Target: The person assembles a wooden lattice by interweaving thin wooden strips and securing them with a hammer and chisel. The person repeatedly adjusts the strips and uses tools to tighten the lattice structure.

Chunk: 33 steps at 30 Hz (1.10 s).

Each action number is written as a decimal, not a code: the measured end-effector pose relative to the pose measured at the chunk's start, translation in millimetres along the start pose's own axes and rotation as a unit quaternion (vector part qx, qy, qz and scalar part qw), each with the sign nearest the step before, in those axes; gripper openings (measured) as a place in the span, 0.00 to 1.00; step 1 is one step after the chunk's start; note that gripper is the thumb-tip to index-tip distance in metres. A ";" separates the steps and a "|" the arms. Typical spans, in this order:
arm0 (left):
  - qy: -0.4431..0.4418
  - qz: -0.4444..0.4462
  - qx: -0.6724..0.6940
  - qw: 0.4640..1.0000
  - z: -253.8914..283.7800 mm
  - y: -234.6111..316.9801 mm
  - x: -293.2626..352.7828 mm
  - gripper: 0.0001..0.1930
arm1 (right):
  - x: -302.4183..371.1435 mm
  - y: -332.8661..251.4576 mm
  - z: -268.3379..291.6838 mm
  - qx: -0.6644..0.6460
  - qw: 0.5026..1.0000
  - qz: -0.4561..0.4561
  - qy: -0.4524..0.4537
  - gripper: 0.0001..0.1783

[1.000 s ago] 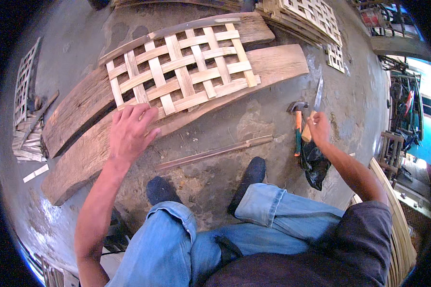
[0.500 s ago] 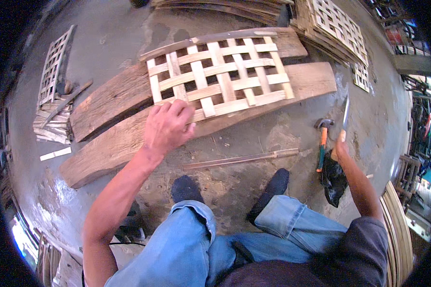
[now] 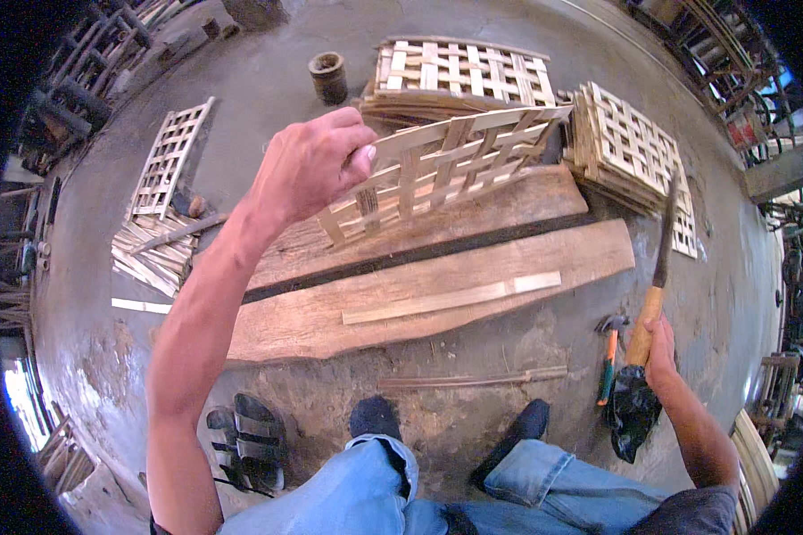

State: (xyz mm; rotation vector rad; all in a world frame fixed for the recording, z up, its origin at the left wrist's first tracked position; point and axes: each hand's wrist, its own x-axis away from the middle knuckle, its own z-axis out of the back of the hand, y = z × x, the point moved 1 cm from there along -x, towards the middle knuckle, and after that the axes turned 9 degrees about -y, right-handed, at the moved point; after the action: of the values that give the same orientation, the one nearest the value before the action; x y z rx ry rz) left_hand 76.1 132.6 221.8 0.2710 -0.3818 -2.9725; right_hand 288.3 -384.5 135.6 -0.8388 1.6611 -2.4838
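Note:
My left hand [image 3: 317,165] is closed in a pinch at the left end of a woven bamboo-strip panel [image 3: 455,165]. The panel stands tilted up on its edge over the far one of two thick wooden planks [image 3: 544,192]. A single pale bamboo strip [image 3: 451,299] lies flat on the near plank [image 3: 285,330]. At the right, my right hand [image 3: 658,348] grips the wooden handle of a long-bladed knife [image 3: 653,303], its blade pointing away from me. Black plastic [image 3: 633,423] hangs or lies at the handle's lower end; I cannot tell which.
A claw hammer [image 3: 609,361] lies beside my right hand. Stacked woven panels [image 3: 459,71] sit at the back, with another stack [image 3: 638,143] to the right. At left are cut strips [image 3: 152,254] and a panel [image 3: 171,156]. Sandals [image 3: 254,437] lie near my left foot.
My left hand has lifted the panel's near edge, so it went from lying flat to tilted up and away. A strip now shows on the near plank. The right hand still holds the knife.

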 end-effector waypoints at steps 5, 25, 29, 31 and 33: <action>-0.038 -0.003 0.018 0.999 -3.8 -20.6 -15.6 0.12 | 12.8 -73.7 -85.6 0.126 0.978 0.125 -0.107 0.24; 0.063 0.037 0.156 0.985 -26.4 -39.0 21.4 0.11 | 28.1 -172.5 -223.7 0.319 0.874 0.274 -0.242 0.29; 0.055 0.043 0.134 0.989 -22.7 -40.2 22.6 0.10 | 36.7 -183.3 -226.9 0.316 0.878 0.234 -0.274 0.27; 0.063 0.034 0.164 0.984 -26.6 -41.2 22.2 0.10 | 40.8 -184.7 -225.8 0.332 0.870 0.262 -0.254 0.26; 0.065 0.041 0.184 0.980 -28.2 -40.9 21.5 0.09 | 39.7 -187.0 -225.4 0.395 0.843 0.265 -0.252 0.25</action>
State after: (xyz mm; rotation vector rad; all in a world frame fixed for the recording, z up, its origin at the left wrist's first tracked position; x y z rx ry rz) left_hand 56.3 161.8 180.8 0.4706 -0.9029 -2.7656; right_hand 200.7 -126.7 250.6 -0.6871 0.4943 -1.9910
